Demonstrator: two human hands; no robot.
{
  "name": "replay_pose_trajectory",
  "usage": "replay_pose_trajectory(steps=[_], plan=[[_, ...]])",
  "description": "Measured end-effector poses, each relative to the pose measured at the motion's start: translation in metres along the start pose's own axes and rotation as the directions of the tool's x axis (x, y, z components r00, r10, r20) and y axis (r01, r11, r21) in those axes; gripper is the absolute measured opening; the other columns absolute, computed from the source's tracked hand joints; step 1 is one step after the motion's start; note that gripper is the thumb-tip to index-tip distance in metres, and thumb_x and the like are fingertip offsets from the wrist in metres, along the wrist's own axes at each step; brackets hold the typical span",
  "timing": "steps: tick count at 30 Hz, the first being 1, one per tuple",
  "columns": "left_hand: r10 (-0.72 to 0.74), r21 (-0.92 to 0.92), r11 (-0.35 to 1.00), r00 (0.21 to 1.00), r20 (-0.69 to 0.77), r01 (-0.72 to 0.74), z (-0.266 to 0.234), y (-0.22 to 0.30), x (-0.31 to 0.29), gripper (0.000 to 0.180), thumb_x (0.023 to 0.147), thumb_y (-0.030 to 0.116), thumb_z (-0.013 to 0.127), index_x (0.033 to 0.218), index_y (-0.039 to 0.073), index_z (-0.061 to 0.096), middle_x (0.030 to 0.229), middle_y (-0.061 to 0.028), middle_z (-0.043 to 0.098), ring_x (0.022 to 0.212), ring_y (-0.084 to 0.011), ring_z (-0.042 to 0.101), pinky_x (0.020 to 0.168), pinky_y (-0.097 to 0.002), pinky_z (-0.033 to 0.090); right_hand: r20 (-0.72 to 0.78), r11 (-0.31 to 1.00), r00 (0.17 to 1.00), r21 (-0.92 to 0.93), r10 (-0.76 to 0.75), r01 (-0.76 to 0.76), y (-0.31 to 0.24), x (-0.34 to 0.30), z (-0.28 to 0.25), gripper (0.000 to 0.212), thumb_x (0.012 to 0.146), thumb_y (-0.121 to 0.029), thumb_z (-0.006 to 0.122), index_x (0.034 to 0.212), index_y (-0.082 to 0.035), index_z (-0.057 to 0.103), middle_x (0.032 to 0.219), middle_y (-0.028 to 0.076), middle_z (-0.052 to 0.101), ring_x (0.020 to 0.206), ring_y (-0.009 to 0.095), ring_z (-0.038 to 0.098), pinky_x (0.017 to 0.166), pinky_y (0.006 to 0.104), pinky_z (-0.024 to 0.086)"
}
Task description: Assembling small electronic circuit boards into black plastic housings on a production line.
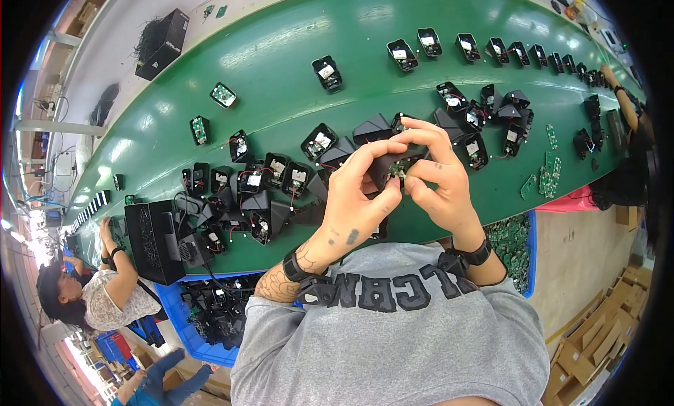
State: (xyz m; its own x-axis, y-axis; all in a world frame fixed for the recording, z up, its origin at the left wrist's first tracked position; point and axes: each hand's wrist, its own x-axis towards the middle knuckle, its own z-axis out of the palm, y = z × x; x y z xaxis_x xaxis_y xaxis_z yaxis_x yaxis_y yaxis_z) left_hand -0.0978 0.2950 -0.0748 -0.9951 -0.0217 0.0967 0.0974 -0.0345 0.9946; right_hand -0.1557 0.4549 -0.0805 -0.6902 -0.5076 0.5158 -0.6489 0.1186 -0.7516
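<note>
My left hand (358,195) is closed round a black plastic housing (380,168), held above the near side of the green table. At the housing's opening sits a small green circuit board (399,169) with pale parts on it. My right hand (441,180) pinches that board with thumb and curled finger, while its other fingers reach over the housing's far side. Both thumbs are close together at the board. Behind and beside my hands lie several open black housings (319,140) with white parts and thin red wires inside.
Loose circuit boards (550,173) lie at the right of the green table (281,90). Blue bins (184,329) of parts stand below its near edge. A black box (151,241) is at the left. Co-workers sit at both ends; cardboard (590,343) lies on the floor.
</note>
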Motion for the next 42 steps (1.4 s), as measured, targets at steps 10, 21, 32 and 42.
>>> replay_pose_trajectory(steps=[10,21,32,42], plan=[[-0.038,0.068,0.997,0.999,-0.033,0.040,0.000,-0.003,-0.002,0.039,0.081,-0.003,0.059,0.120,0.002,0.056,0.114,-0.0073,0.061,0.097,-0.0114,0.062,0.079,-0.0261,0.055,0.056,0.996,0.998,-0.082,0.022,-0.017,-0.001,-0.002,-0.002,0.003,0.074,-0.001,0.061,0.075,0.002,0.061,0.119,0.013,0.057,0.125,0.038,0.046,0.102,0.0495,0.038],[-0.033,0.117,0.992,0.998,-0.052,0.039,0.003,-0.005,-0.002,0.039,0.081,-0.002,0.060,0.119,0.003,0.056,0.115,-0.0079,0.061,0.096,-0.0134,0.062,0.079,-0.0266,0.055,0.130,0.994,0.988,-0.076,0.088,-0.078,-0.002,-0.002,-0.004,0.006,0.078,-0.002,0.060,0.080,0.003,0.061,0.123,0.013,0.054,0.131,0.039,0.038,0.104,0.0494,0.035],[0.046,0.219,0.975,0.997,-0.054,-0.033,0.008,-0.016,0.000,0.038,0.078,0.000,0.064,0.116,0.005,0.059,0.118,-0.0107,0.061,0.100,-0.0204,0.064,0.078,-0.0289,0.055,0.135,0.978,0.978,-0.159,0.160,-0.138,-0.004,-0.002,-0.004,0.007,0.078,-0.001,0.058,0.082,0.004,0.062,0.128,0.013,0.052,0.135,0.040,0.033,0.108,0.0486,0.029],[-0.075,0.171,0.983,0.997,0.002,0.074,-0.006,-0.026,0.029,0.039,0.078,-0.001,0.058,0.117,0.001,0.057,0.114,-0.0132,0.063,0.092,-0.0186,0.066,0.073,-0.0275,0.055,-0.076,0.937,0.996,-0.342,0.049,-0.072,0.011,-0.005,-0.015,0.023,0.071,-0.002,0.072,0.093,-0.005,0.071,0.121,0.011,0.061,0.124,0.035,0.048,0.102,0.0448,0.040]])
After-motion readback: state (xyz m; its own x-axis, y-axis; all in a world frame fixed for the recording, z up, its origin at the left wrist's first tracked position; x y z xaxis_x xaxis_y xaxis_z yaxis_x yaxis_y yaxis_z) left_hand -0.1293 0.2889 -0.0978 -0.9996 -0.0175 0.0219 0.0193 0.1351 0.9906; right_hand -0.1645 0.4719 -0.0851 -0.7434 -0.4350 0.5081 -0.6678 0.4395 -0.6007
